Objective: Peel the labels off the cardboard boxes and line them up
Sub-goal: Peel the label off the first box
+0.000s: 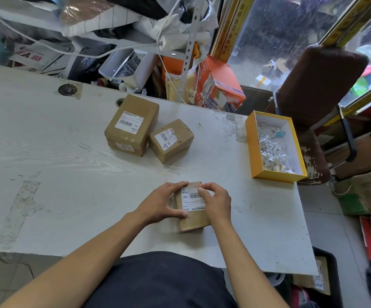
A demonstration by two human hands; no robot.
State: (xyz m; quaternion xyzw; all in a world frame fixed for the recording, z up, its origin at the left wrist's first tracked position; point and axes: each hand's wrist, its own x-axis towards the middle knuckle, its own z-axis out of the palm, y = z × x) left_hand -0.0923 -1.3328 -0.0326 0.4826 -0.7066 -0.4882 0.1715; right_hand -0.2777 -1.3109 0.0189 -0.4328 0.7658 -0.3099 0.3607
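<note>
The boxes (133, 125) are matt brown cardboard with white paper labels (129, 122). The surface (58, 152) shows pale, worn wood grain. The chair (320, 85) is cracked brown leatherette.

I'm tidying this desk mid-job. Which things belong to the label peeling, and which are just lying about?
Job:
- box in both hands, its label
- left hand, right hand
- large box, small box
- yellow tray of label scraps

Lying about:
- orange carton
- brown chair
- white cables

bare table (47, 141) left, two boxes (133, 125) ahead, yellow tray (252, 147) right
</note>
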